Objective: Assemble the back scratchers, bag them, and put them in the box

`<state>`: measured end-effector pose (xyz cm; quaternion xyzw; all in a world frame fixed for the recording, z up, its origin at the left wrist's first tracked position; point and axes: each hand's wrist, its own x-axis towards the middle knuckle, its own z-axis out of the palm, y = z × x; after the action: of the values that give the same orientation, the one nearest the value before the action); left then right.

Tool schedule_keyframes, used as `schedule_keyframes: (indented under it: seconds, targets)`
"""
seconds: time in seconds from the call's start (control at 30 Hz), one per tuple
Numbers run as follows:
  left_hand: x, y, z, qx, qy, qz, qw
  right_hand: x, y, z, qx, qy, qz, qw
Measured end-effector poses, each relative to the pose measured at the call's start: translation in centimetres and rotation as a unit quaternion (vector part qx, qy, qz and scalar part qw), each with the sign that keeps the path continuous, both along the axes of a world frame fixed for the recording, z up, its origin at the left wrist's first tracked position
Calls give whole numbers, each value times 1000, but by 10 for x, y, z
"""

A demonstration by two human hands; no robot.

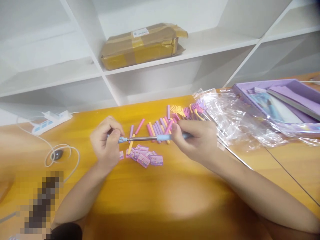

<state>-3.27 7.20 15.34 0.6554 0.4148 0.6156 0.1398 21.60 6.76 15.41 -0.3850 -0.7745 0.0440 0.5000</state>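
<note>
A blue-handled metal back scratcher (143,138) is stretched level between my hands above the table. My left hand (106,141) is closed around its light-blue end piece, with the thumb on top; the fingers hide the tip. My right hand (197,138) grips the light-blue sleeve at the other end. Beneath the rod lie several pink, purple and orange grip tubes (157,128). Nearer to me is a loose pile of small pink-purple printed cards (143,160). Behind my right hand, yellow, pink and purple claw-shaped heads (178,110) lie bunched together.
Clear plastic bags (230,113) are heaped at the right, with thin metal rods beside them. A purple box (277,123) stands beyond. A power strip (52,122) and white cable lie at the left. White shelves behind hold a taped parcel (140,48).
</note>
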Motion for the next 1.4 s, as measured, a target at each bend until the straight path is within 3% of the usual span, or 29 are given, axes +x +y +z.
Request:
schedule_keyframes:
  seconds: [0.3,0.73,0.83,0.93,1.0,1.07,1.13,1.2,1.3,1.4]
  targets:
    - [14,-7,-12,-11,-21,-37,999,-5,-4,-6,-19,6,17,1000]
    - [20,-14,-12,-4,-3,-20,1000,-8,-9,-13,-49,16,31,998]
    - [11,-5,-6,-34,12,-26,999,-7,-1,-20,-77,-4,96,992]
    - [2,9,2,-83,-89,-98,988,-16,8,-36,-140,-53,188,971]
    - [1,16,2,-83,-194,-142,967,-25,13,-49,-174,-29,182,967]
    - [5,20,-5,-85,-226,-141,960,-32,16,-60,-196,39,138,970]
    - [13,18,-16,-129,-154,-135,970,-35,18,-65,-226,108,102,963]
    - [22,13,-28,-207,-12,-176,962,-33,19,-63,-275,176,106,939]
    - [35,5,-39,-281,176,-237,913,-29,20,-56,-351,261,167,883]
    - [36,3,-40,-280,229,-212,908,-26,24,-50,-393,276,229,847]
